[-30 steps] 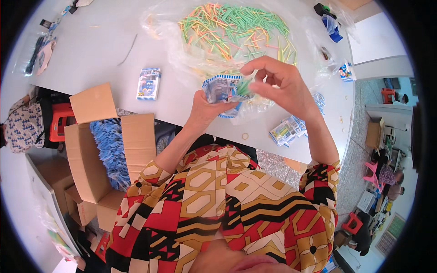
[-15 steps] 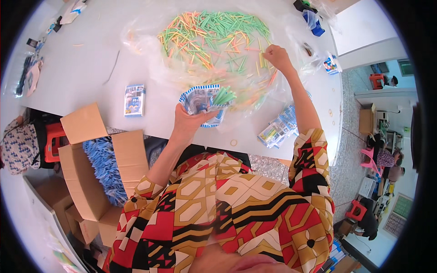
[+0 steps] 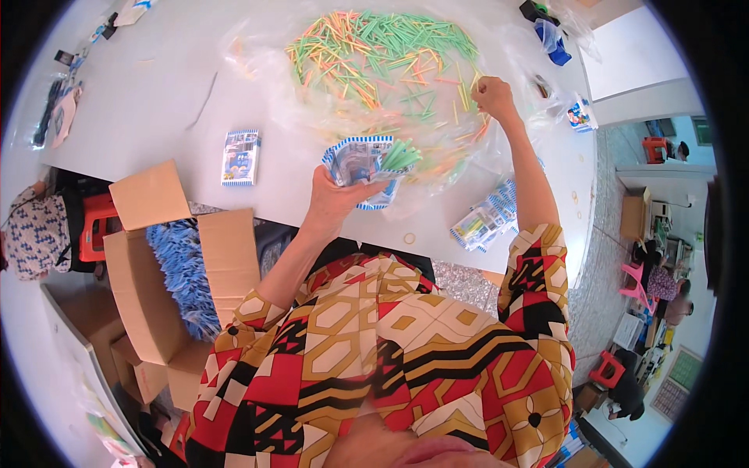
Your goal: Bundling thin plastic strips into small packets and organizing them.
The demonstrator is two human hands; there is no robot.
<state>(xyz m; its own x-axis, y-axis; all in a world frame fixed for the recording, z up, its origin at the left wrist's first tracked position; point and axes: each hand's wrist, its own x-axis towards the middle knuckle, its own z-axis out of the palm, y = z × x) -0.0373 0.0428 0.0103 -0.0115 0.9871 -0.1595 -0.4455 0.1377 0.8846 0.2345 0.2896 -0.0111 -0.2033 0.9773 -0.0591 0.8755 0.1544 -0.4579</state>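
My left hand [image 3: 335,196] is closed around a blue-and-white plastic packet [image 3: 355,156] whose mouth gapes open. Green sticks [image 3: 401,155] poke out of the packet's right side by my thumb. Out at the right edge of a loose pile of thin green, yellow and orange sticks [image 3: 406,35], my right hand [image 3: 495,97] is closed in a pinch. Yellow sticks lie right beside its fingertips; what the fingers hold, if anything, is hidden. The pile rests on crumpled clear plastic sheeting [image 3: 269,78].
A stack of flat packets [image 3: 240,157] lies left on the white table [image 3: 172,101]; filled packets [image 3: 485,222] lie below my right forearm. An open carton [image 3: 140,288] of blue packets stands at the table's left front. Other people [image 3: 35,234] sit nearby on both sides.
The whole view has shifted slightly, so things appear a little further right. My left hand keeps its grip on the packet; my right hand stays closed at the pile's right edge.
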